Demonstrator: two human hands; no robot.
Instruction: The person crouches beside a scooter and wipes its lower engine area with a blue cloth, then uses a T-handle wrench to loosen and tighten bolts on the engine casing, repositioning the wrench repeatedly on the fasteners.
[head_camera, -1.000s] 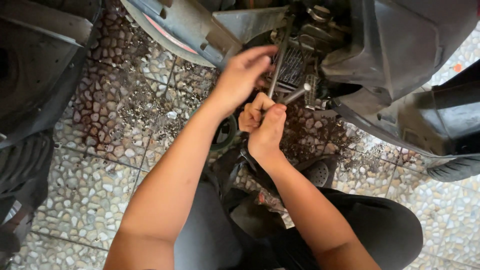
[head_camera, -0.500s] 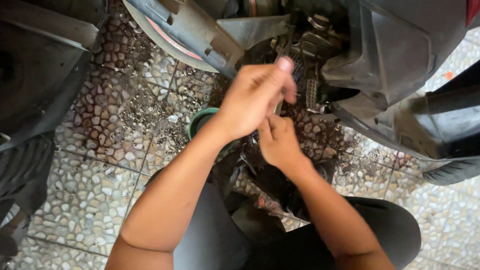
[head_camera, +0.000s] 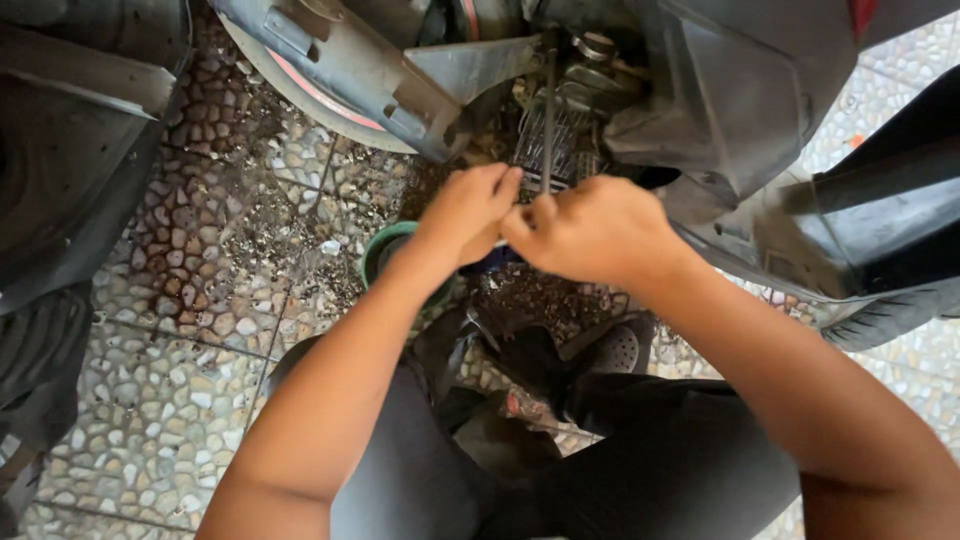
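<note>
A pebble-patterned tile floor (head_camera: 150, 400), stained dark, lies under a motorbike engine (head_camera: 560, 110). A green bowl (head_camera: 385, 250) sits behind the left wrist, contents hidden. Left hand (head_camera: 465, 210) and right hand (head_camera: 595, 230) press together, fingers curled around something hidden below a thin metal rod (head_camera: 548, 110).

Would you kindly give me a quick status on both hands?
Left hand and right hand closed together on a tool under the engine. Green bowl below left wrist.
</note>
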